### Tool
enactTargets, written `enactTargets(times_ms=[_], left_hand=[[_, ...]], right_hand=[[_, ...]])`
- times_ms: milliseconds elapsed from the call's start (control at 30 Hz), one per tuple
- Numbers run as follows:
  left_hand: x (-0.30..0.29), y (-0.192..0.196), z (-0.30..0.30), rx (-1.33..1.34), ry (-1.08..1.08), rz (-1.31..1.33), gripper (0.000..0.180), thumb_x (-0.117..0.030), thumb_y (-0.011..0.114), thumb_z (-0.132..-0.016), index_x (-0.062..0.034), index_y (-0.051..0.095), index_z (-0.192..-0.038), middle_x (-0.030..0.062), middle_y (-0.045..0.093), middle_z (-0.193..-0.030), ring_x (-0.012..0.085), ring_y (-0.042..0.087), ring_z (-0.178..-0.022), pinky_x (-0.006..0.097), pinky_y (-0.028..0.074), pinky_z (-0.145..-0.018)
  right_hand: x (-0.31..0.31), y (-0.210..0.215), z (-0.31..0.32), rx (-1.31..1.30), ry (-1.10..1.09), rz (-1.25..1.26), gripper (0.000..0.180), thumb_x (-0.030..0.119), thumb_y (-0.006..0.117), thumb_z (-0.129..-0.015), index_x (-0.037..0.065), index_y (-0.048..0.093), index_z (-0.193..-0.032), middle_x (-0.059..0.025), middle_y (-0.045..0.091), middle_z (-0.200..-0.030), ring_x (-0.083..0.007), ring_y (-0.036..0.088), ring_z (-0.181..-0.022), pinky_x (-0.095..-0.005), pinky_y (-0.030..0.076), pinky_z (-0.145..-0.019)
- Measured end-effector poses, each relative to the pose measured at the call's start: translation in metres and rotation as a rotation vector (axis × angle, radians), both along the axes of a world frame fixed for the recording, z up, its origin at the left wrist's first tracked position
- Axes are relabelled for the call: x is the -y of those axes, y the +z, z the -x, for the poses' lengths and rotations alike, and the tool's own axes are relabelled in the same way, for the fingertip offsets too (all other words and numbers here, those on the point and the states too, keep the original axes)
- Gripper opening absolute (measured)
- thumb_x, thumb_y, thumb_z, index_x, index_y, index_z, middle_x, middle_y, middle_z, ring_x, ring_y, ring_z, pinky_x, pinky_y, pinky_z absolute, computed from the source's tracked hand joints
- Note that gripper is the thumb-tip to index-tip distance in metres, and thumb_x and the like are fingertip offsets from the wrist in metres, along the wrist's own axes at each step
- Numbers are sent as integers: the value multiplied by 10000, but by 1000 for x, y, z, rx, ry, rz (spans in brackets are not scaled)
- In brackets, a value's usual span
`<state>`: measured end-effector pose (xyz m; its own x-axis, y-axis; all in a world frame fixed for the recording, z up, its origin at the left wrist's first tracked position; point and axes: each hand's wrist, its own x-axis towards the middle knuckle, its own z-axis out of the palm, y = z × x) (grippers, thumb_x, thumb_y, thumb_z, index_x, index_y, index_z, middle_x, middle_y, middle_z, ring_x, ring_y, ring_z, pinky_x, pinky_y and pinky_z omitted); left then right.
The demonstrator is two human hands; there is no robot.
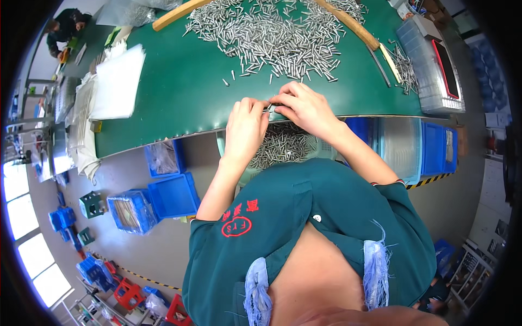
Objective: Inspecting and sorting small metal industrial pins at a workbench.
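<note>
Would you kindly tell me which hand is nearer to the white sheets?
Left: the left hand is to the right of the white sheets; the right hand is farther right, beyond it.

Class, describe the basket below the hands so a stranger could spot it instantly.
Find the green table, then its near edge, where left hand and right hand nearly meet. Just below them in view sits a pale green basket. Unlike the blue bins farther out on both sides, it holds small silvery metal pieces.
</note>
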<state>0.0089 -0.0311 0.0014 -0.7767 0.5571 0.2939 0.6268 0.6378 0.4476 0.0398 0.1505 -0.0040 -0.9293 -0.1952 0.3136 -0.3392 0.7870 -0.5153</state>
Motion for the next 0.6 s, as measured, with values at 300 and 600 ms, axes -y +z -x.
enactTargets(times_ms=[300, 600], left_hand=[[-5, -2, 10, 24, 147, -13, 172, -100, 628, -812, -28, 598, -964, 131, 575, -910, 295, 570, -866, 388, 469, -760], [-4, 6, -4, 110, 87, 36, 195, -121, 651, -807, -48, 616, -984, 104, 582, -921, 278, 584, -877, 372, 473, -764]], right_hand=[[0, 0, 0, -41, 3, 12, 217, 184, 698, -765, 112, 635, -961, -21, 544, -927, -217, 566, -868, -358, 493, -717], [-3, 3, -6, -18, -33, -5, 281, 182, 702, -765, 72, 608, -1005, -51, 541, -955, -237, 566, -898, -365, 490, -736]])
